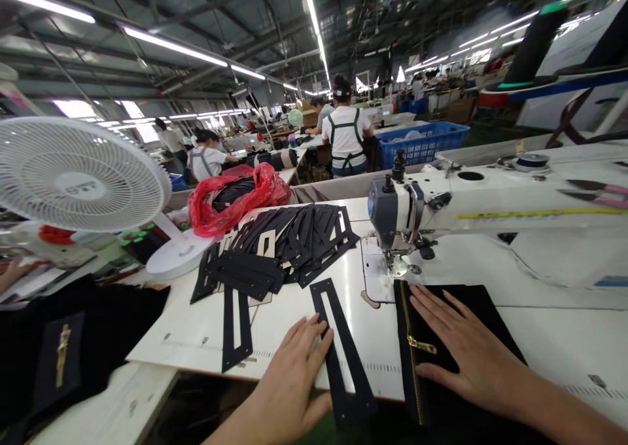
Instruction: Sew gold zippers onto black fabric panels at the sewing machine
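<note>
My left hand (298,373) is at the left edge of a black slotted strip (338,340) with small holes at its ends. Its curved fingertips rest on the strip's edge, and the thumb meets that edge lower down, partly hidden. The strip's near end hangs past the table edge. My right hand (458,347) lies flat, fingers apart, on black fabric (483,301). A gold zipper (412,343) runs along the fabric's left side, its pull beside my thumb. Just beyond the fabric is the sewing machine's presser foot (392,262). Another slotted strip (237,330) lies left of my left hand.
A pile of black strips (289,235) covers the table's back left, before a red plastic bag (235,196). A white fan (83,177) stands at left, near dark fabric with a zipper (61,353). Co-workers (346,131) sit beyond; a blue crate (422,144) is behind the machine.
</note>
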The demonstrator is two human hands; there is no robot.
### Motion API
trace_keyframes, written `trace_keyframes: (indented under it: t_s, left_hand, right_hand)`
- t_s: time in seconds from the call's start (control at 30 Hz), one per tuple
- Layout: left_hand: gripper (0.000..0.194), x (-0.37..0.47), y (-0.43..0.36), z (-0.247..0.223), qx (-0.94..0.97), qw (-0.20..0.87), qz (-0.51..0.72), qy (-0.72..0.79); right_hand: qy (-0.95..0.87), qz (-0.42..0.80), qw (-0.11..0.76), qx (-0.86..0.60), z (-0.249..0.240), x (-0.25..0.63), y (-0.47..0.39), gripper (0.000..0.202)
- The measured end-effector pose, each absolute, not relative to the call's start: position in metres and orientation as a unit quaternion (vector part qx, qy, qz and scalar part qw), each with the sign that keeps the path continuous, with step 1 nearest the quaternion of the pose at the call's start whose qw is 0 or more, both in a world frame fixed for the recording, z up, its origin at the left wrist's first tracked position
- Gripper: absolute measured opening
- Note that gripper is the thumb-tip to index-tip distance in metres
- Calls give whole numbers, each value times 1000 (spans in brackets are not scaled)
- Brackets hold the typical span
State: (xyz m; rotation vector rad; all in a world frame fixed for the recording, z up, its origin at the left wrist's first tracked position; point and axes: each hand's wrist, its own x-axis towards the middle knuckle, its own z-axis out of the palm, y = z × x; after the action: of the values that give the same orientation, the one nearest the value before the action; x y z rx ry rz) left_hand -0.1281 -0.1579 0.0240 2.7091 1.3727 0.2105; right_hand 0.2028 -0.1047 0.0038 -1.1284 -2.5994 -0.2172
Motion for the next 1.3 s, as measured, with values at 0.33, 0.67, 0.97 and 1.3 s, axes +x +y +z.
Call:
trace_keyframes:
  t_s: [0.33,0.67,0.97,1.3]
  left_hand:
    - [41,-126,-97,18,853,-33,212,476]
    - [33,-30,-93,28,906,-81,305,282]
    - [28,-15,-77,12,934,-47,208,288]
    - [34,-14,-73,11,931,-1,208,300]
  right_hand:
    - [-899,-55,150,-407,5,202,-112,81]
    - [-898,-23,134,-419,3,197,-115,79]
    - [-889,17,170,-425,12,198,-112,76]
    - [-865,102,176,-458,20,186,-115,69]
